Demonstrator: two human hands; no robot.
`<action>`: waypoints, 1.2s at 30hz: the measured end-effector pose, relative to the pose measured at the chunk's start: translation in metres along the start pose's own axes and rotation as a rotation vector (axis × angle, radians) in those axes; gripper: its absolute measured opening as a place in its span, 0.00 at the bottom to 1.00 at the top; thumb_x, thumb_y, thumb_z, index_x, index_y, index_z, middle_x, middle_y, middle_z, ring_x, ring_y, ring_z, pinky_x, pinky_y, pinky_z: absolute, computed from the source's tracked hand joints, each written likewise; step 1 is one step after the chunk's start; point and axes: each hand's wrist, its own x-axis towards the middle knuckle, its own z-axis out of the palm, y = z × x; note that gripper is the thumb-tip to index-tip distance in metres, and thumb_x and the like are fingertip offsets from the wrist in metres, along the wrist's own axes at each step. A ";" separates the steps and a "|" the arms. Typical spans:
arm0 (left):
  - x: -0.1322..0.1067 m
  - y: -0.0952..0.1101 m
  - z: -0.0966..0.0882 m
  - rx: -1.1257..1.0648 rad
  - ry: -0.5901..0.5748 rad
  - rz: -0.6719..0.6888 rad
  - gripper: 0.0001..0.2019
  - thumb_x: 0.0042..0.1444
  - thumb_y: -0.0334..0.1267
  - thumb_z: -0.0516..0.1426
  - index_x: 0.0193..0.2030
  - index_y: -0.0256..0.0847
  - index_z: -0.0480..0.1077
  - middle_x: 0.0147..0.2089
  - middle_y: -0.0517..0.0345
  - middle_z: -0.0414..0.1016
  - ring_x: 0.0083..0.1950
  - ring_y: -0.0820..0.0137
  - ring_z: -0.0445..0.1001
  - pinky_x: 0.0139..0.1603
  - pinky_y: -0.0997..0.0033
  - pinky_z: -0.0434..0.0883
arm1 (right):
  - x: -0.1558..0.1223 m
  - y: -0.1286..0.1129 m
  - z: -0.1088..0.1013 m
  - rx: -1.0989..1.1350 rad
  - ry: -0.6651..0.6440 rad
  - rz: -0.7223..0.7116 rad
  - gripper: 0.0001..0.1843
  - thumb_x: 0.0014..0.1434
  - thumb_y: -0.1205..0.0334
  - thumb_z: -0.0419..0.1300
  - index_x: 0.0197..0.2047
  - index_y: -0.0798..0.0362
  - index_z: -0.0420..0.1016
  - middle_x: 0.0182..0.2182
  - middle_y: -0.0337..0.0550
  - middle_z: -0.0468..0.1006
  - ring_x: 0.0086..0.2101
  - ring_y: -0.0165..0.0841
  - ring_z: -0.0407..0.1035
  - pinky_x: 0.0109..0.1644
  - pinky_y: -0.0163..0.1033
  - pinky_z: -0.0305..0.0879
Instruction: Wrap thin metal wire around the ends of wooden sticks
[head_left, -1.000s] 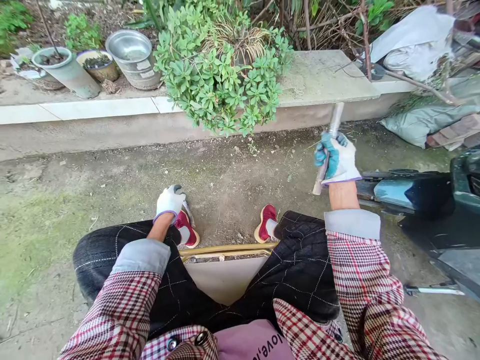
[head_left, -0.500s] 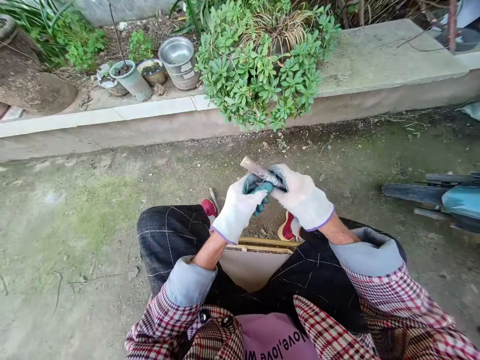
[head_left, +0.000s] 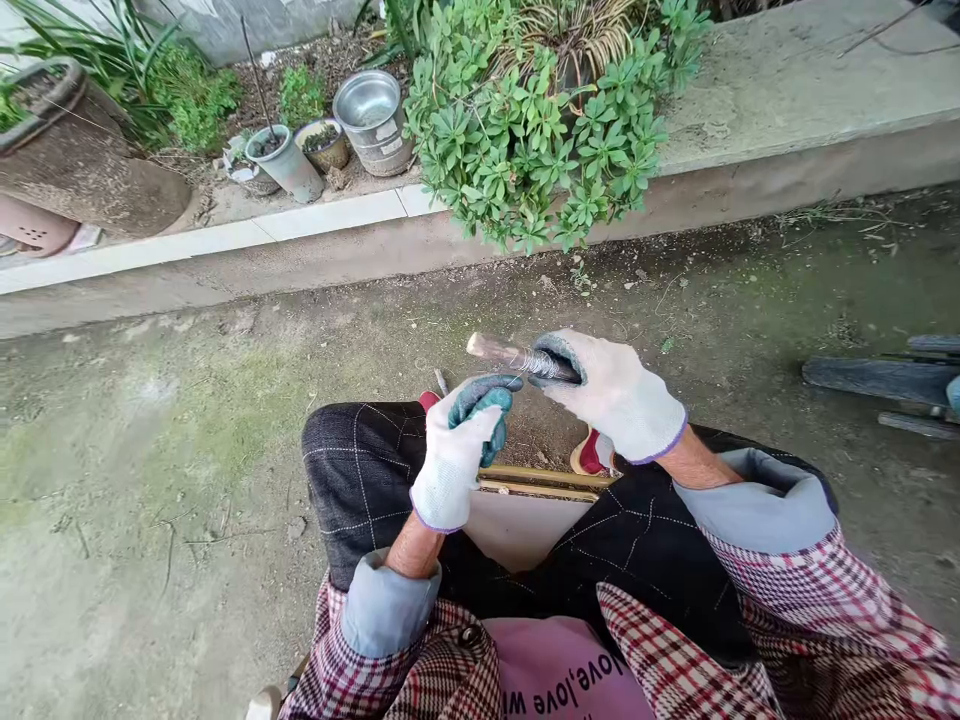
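Observation:
My right hand, in a white glove with a dark grip palm, is closed around a wooden stick. Thin silvery wire is wound in tight turns around the stick's middle, just by my right fingertips. The stick's pale cut end points left. My left hand, gloved alike, is below and left of the stick. Its fingers are curled together, with the forefinger reaching toward the wire turns. Whether a strand of wire lies in the left fingers is too fine to make out.
Beneath my hands, between my knees, is a pale panel with a gold-coloured rim. Ahead runs a low planter ledge with a metal pot, small planters and a leafy bush. A dark wheel-like object is at the right.
My left hand has moved down and left, away from the stick and my right hand. The right hand keeps its hold, and the stick now lies closer to level. The view has shifted left.

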 end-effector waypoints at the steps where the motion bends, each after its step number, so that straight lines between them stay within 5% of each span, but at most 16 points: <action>1: -0.003 -0.001 -0.001 -0.003 0.003 0.002 0.14 0.49 0.46 0.67 0.41 0.46 0.83 0.23 0.65 0.63 0.18 0.80 0.53 0.17 0.75 0.54 | 0.000 -0.001 0.000 -0.004 -0.001 0.009 0.15 0.56 0.64 0.67 0.48 0.46 0.78 0.43 0.44 0.85 0.43 0.45 0.80 0.44 0.46 0.72; 7: -0.017 -0.001 -0.001 -0.006 0.034 0.015 0.10 0.49 0.42 0.66 0.38 0.44 0.83 0.21 0.65 0.63 0.17 0.81 0.53 0.17 0.76 0.51 | 0.004 -0.004 0.001 0.053 0.001 0.142 0.06 0.55 0.60 0.67 0.36 0.48 0.75 0.28 0.38 0.79 0.29 0.36 0.72 0.32 0.40 0.60; 10: -0.018 -0.002 -0.003 0.015 0.048 0.009 0.10 0.48 0.42 0.66 0.37 0.44 0.83 0.22 0.65 0.65 0.17 0.81 0.53 0.17 0.76 0.51 | 0.008 -0.003 0.003 0.153 -0.062 0.172 0.13 0.54 0.57 0.67 0.26 0.50 0.68 0.22 0.35 0.72 0.24 0.31 0.65 0.29 0.38 0.56; 17: -0.010 -0.014 -0.020 -0.019 0.102 0.001 0.11 0.49 0.44 0.66 0.37 0.42 0.81 0.19 0.67 0.62 0.15 0.81 0.52 0.14 0.78 0.50 | 0.007 -0.007 0.000 0.884 -0.378 0.352 0.18 0.50 0.51 0.73 0.33 0.50 0.70 0.21 0.31 0.68 0.18 0.26 0.59 0.18 0.34 0.59; 28: -0.012 -0.020 -0.025 -0.042 0.121 -0.042 0.13 0.49 0.42 0.66 0.40 0.36 0.79 0.19 0.68 0.63 0.15 0.82 0.54 0.13 0.82 0.52 | 0.010 -0.012 0.009 0.943 -0.192 0.345 0.20 0.45 0.59 0.76 0.28 0.51 0.67 0.20 0.28 0.65 0.16 0.22 0.59 0.13 0.29 0.58; 36: -0.018 -0.017 -0.033 -0.031 -0.102 -0.083 0.15 0.53 0.46 0.65 0.39 0.35 0.77 0.21 0.62 0.73 0.14 0.81 0.59 0.13 0.81 0.53 | 0.015 0.002 -0.006 1.254 -0.043 0.499 0.18 0.47 0.59 0.75 0.37 0.52 0.74 0.20 0.31 0.68 0.16 0.22 0.56 0.13 0.30 0.55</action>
